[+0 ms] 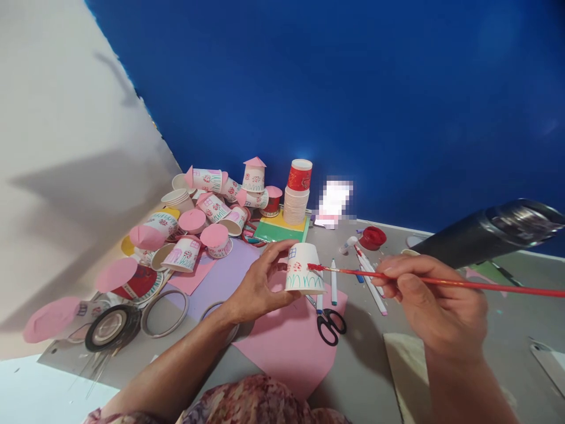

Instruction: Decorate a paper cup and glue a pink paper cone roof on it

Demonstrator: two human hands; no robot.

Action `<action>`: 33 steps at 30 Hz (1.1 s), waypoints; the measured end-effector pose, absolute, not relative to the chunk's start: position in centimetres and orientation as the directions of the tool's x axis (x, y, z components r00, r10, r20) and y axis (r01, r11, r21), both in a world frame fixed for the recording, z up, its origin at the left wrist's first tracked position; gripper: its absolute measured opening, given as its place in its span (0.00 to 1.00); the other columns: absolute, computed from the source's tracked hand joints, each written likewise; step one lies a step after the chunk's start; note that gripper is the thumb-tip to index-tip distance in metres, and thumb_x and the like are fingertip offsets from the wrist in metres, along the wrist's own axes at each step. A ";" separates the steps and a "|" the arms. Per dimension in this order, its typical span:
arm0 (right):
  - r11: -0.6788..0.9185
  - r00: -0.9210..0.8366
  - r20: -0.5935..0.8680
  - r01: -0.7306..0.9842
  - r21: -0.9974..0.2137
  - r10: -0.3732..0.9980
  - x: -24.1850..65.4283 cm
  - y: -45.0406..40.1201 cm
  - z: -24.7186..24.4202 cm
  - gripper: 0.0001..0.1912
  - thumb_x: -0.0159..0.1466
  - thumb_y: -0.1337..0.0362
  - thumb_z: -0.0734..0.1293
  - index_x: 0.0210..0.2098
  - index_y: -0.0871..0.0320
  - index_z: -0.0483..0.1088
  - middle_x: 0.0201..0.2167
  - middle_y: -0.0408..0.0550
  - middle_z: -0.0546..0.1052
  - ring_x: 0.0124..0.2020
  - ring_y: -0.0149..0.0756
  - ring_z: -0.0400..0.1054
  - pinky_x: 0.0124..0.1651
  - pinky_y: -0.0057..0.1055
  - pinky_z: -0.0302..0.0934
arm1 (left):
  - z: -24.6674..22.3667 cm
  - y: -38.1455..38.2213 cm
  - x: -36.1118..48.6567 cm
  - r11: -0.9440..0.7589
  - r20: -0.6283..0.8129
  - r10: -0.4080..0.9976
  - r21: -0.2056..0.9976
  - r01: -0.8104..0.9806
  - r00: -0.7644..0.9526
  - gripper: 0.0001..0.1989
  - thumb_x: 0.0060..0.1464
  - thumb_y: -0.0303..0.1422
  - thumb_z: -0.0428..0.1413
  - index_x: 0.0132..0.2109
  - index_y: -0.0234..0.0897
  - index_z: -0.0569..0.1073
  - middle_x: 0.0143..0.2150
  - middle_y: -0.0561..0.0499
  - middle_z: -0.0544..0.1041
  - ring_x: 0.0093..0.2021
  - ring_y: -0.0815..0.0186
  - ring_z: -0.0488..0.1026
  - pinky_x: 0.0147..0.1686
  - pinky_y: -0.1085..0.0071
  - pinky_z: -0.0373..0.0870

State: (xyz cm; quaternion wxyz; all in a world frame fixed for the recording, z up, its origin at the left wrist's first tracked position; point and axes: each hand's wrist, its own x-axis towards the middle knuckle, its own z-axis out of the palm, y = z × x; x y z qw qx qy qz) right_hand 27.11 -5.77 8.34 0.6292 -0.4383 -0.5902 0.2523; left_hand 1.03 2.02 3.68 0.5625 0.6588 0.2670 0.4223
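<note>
Hands (pixel 260 280): white cup (pixel 306 255), paintbrush (pixel 361 272); stacked red cup (pixel 299 178): print illegible.

bright, diffuse light filled the scene, leaving broad grey shadows across the plain white wall (pixel 48 82) and a soft dark one on the smooth grey worktop (pixel 507 318), left of the bare right hand (pixel 441 306). the flat deep-blue wall (pixel 331 88) carried a faint sheen; the glossy black cylinder (pixel 481 232) glinted at its metallic end. a glaring white patch (pixel 334 202) broke into coarse pixels. wide-angle distortion stretched objects towards the side edges, while the white paper cup with green strokes (pixel 308 278) looked fairly crisp.
</note>
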 end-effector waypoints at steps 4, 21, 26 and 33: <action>0.463 0.194 0.499 0.204 -0.863 0.845 27.2 -5.7 8.3 0.06 0.70 0.62 0.70 0.39 0.52 0.82 0.34 0.48 0.80 0.30 0.35 0.75 0.27 0.30 0.68 | 3.6 2.1 1.1 -0.231 0.266 0.815 0.964 -0.131 0.516 0.37 0.50 0.31 0.70 0.66 0.47 0.69 0.64 0.42 0.70 0.63 0.49 0.71 0.62 0.54 0.70; 0.451 0.240 0.508 0.257 -0.855 0.827 27.6 -5.8 8.4 0.06 0.69 0.61 0.71 0.39 0.53 0.82 0.35 0.47 0.79 0.28 0.33 0.73 0.27 0.31 0.69 | 3.6 2.0 1.1 -0.229 0.279 0.807 0.960 -0.161 0.521 0.37 0.51 0.32 0.70 0.66 0.46 0.68 0.65 0.42 0.68 0.64 0.50 0.69 0.64 0.54 0.68; 0.463 0.194 0.508 0.238 -0.854 0.839 27.8 -5.8 8.5 0.06 0.70 0.61 0.71 0.39 0.53 0.82 0.34 0.47 0.80 0.29 0.33 0.74 0.27 0.30 0.68 | 3.5 2.0 1.1 -0.221 0.274 0.806 0.961 -0.164 0.525 0.37 0.50 0.31 0.70 0.66 0.46 0.68 0.65 0.42 0.68 0.65 0.50 0.69 0.64 0.54 0.68; 0.484 0.178 0.522 0.218 -0.847 0.834 28.1 -6.0 8.5 0.06 0.70 0.62 0.71 0.40 0.53 0.82 0.34 0.47 0.79 0.30 0.34 0.74 0.27 0.31 0.68 | 3.3 2.0 1.1 -0.205 0.271 0.801 0.962 -0.181 0.533 0.38 0.50 0.30 0.70 0.66 0.46 0.67 0.66 0.42 0.68 0.66 0.49 0.69 0.65 0.54 0.68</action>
